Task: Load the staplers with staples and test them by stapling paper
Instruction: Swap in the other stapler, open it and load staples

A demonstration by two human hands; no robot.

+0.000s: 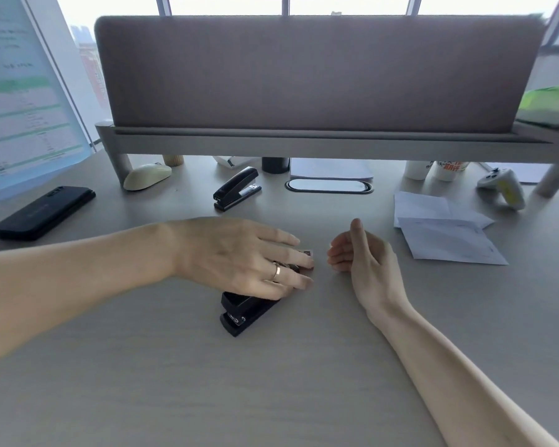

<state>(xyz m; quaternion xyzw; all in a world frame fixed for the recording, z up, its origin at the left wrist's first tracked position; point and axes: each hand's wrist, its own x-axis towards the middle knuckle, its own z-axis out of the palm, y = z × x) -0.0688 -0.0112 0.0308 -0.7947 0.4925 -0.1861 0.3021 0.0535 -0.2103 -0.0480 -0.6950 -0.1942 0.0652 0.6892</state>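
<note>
We are pressing left hand (239,256), fingers spread flat, on near stapler (244,312); right hand (359,253) hovering loosely curled, empty. Keeping stapler base steady on tabletop (175,382).

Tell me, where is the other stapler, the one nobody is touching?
The second stapler sits at the back of the desk, left of centre, between the pale computer mouse and the oval cable slot.

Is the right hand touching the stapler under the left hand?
Apart. The head view shows bare desk between the right hand and the near stapler.
</note>
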